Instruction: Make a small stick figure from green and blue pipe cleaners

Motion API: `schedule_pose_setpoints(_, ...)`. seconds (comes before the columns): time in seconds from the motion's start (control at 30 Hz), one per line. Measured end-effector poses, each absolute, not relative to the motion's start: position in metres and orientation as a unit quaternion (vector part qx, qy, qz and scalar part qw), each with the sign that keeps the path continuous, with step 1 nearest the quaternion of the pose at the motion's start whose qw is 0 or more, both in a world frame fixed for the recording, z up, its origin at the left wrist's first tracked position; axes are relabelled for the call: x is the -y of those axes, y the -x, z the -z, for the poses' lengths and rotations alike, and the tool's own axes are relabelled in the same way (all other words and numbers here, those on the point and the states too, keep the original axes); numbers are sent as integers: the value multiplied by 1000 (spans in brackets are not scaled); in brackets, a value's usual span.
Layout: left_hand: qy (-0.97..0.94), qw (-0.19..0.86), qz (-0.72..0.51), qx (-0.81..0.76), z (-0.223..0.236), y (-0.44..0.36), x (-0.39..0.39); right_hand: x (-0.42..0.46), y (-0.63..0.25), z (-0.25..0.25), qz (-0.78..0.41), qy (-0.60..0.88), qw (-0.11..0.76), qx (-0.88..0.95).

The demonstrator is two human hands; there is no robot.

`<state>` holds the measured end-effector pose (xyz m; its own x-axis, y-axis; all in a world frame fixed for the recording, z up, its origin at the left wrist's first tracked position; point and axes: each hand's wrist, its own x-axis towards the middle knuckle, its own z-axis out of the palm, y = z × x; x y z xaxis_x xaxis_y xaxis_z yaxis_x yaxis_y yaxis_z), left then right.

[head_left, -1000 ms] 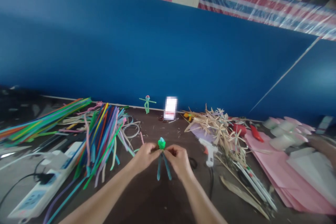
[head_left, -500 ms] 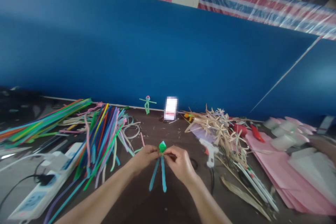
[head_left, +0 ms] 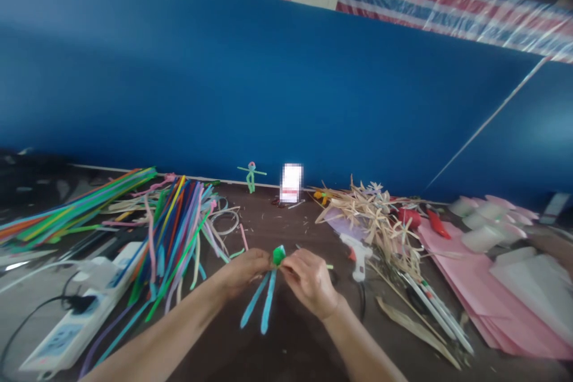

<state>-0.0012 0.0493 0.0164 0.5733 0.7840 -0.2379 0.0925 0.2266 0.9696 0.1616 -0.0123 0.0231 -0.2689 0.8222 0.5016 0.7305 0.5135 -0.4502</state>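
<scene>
Between my hands is a pipe cleaner figure with a green head (head_left: 278, 255) and two light blue legs (head_left: 267, 304) hanging down. My left hand (head_left: 251, 270) pinches it from the left, just under the head. From the right, my right hand (head_left: 308, 277) grips it at the same height with fingers pressed together. A short yellow-green tip (head_left: 330, 267) sticks out past the right hand. The figure's middle is hidden by my fingers. At the back, a finished-looking green pipe cleaner figure (head_left: 251, 178) stands upright, arms stretched sideways.
Bundles of coloured pipe cleaners (head_left: 179, 239) and a white power strip (head_left: 67, 334) lie left. On the right are a glue gun (head_left: 358, 256), dried husk pieces (head_left: 371, 215), pink sheets (head_left: 483, 292) and white cups (head_left: 483, 233). A blurred bright screen (head_left: 292, 184) stands by the blue wall (head_left: 268, 83).
The figure's blue legs have swung to the left and its head has tilted slightly. My right hand has turned a little, and a yellow-green tip now shows beyond it.
</scene>
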Motion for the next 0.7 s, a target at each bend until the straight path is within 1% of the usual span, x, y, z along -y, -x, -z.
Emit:
schedule_pose_setpoints(0.1, -674, 612, -185, -371, -25, 6, -55, 8, -167, -31, -184, 511, 351, 763)
schedule_pose_setpoints(0.17, -733, 570, -155, -339, -31, 7, -57, 4, -172, -36, -288, 498, 323, 752)
schedule_pose_setpoints(0.23, -778, 518, -155, -321, -35, 8, -57, 0, -176, -40, -362, 488, 290, 739)
schedule_pose_setpoints(0.3, -818, 445, -175, -320, -38, 6, -55, -3, -178, -41, -386, 499, 275, 726)
schedule_pose_setpoints(0.4, -853, 342, -203, -337, -39, 2, -50, -6, -175, -40, -362, 522, 281, 720)
schedule_pose_setpoints(0.53, -872, 251, -202, -368, -33, -3, -46, -5, -162, -35, -294, 595, 292, 689)
schedule_pose_setpoints(0.63, -888, 183, -184, -380, -25, -5, -44, -3, -153, -32, -223, 657, 272, 667)
schedule_pose_setpoints(0.7, -892, 154, -178, -386, -20, -6, -43, -2, -149, -31, -171, 683, 249, 665)
